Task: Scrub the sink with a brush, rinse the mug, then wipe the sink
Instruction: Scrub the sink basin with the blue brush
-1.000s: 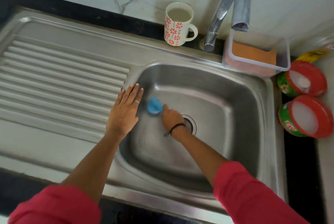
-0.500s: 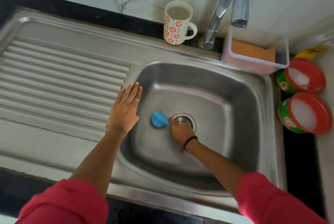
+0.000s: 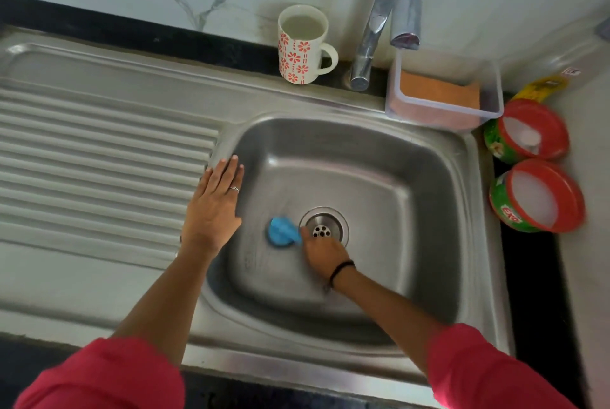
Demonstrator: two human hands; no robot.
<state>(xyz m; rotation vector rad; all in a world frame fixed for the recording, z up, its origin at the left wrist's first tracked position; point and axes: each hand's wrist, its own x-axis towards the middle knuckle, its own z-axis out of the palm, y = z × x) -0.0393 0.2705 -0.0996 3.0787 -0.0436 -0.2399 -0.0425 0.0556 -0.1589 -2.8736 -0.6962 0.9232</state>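
Note:
My right hand [image 3: 321, 255] grips a blue brush [image 3: 281, 232] and holds it against the bottom of the steel sink basin [image 3: 389, 191], just left of the drain [image 3: 324, 227]. My left hand [image 3: 213, 205] rests flat with straight fingers on the basin's left rim. A white mug with red flowers [image 3: 302, 45] stands upright on the back ledge, left of the tap [image 3: 389, 12]; it holds cloudy liquid.
A ribbed drainboard [image 3: 92, 158] lies to the left. A clear plastic box with an orange sponge [image 3: 440, 93] sits at the basin's back right corner. Two round red-rimmed tubs of white paste [image 3: 528, 134] [image 3: 538, 197] stand on the right counter.
My right hand has drawn the brush from the basin's left wall down to the bottom beside the drain. My left hand has stayed on the rim.

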